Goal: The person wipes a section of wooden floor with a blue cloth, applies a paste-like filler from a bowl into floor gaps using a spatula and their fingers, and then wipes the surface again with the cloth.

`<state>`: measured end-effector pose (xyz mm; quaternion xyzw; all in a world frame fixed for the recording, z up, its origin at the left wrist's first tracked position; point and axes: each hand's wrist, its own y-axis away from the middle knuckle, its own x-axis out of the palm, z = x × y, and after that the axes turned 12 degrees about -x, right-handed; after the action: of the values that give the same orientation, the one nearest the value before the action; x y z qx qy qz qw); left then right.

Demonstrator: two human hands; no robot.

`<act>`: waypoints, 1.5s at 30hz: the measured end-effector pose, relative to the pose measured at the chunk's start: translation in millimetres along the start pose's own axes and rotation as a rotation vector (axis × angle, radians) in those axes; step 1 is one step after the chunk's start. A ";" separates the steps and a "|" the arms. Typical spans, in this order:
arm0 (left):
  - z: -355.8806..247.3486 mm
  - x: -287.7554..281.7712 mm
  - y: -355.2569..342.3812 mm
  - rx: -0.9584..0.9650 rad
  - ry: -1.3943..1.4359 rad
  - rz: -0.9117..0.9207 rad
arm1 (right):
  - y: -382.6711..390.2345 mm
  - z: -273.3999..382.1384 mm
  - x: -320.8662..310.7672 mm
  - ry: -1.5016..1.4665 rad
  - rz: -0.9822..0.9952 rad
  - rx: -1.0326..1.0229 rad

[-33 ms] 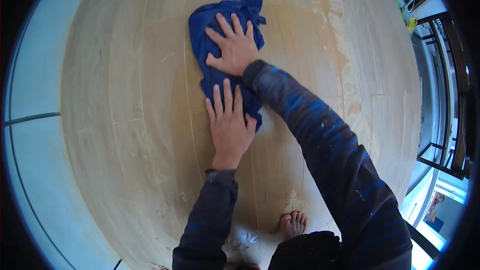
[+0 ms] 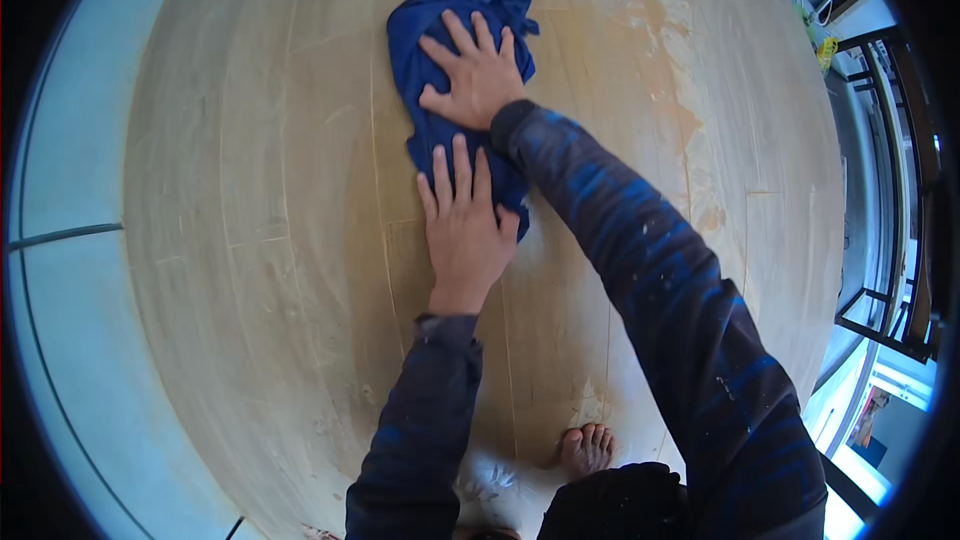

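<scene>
A dark blue cloth (image 2: 412, 30) lies spread and creased on the wood-look plank floor (image 2: 250, 300). My right hand (image 2: 478, 80) rests flat on its far part, fingers spread and palm down. Nearer to me, my left hand (image 2: 465, 240) also lies flat, its fingers stretched over the cloth's near part and its palm partly beyond the cloth's edge. Neither hand's fingers close round the fabric. Both forearms are in dark sleeves with blue markings; the right one reaches across from the lower right.
Pale smears and orange-brown residue (image 2: 690, 120) mark the floor to the right. Light tiles (image 2: 70, 340) border it on the left. A dark-framed piece of furniture (image 2: 885, 190) stands at the right edge. A bare foot (image 2: 587, 448) is at the lower middle.
Both hands and the cloth under them have slid a little farther from me and slightly to the right. The hands remain flat and the foot has stayed put.
</scene>
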<state>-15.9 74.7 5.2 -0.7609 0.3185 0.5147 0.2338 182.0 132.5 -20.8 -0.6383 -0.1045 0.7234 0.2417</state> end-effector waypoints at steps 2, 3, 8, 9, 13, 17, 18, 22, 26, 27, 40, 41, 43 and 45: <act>-13.7 12.0 -45.0 -0.004 -0.001 -0.041 | -29.6 -39.8 14.4 0.065 -0.008 0.047; -23.3 18.8 -62.0 -0.001 0.014 -0.058 | -36.3 -54.9 19.1 0.095 -0.006 0.061; -36.2 22.6 -48.9 -0.006 0.005 -0.035 | -18.9 -57.3 4.5 0.060 0.053 0.043; -36.5 21.5 -32.2 0.036 0.025 0.013 | -4.6 -51.8 -3.9 0.054 0.088 0.028; -50.2 11.9 71.5 0.117 0.131 0.198 | 81.4 -4.9 -62.4 -0.027 0.164 -0.063; -39.7 -12.6 226.5 0.113 0.092 0.433 | 179.3 96.6 -122.3 -0.198 0.300 -0.101; -35.2 -18.4 264.3 0.113 0.062 0.485 | 203.5 121.7 -135.2 -0.248 0.325 -0.111; -8.1 -25.3 407.3 0.206 -0.083 0.523 | 299.5 204.5 -177.8 -0.479 0.458 -0.101; 20.2 -31.9 480.3 0.329 -0.236 0.524 | 362.6 255.4 -206.9 -0.817 0.384 0.018; 22.0 -47.1 482.8 0.345 -0.092 0.546 | 367.4 259.9 -217.9 -1.033 0.332 0.138; -16.9 -54.1 336.8 0.259 -0.025 0.405 | 236.3 207.4 -168.9 -0.253 0.142 0.254; -20.6 -45.4 324.3 0.287 -0.005 0.411 | 237.3 197.4 -148.2 -0.228 0.234 0.214; -19.5 -35.1 301.5 0.180 0.065 0.417 | 212.3 175.3 -120.7 -0.237 0.179 0.211; -6.9 -38.8 273.9 0.159 0.035 0.404 | 173.5 154.1 -92.4 -0.302 0.088 0.190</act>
<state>-220.6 -108.9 36.2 -0.6697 0.5082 0.5109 0.1795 0.7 -37.4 5.2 -0.5007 -0.0427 0.8275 0.2504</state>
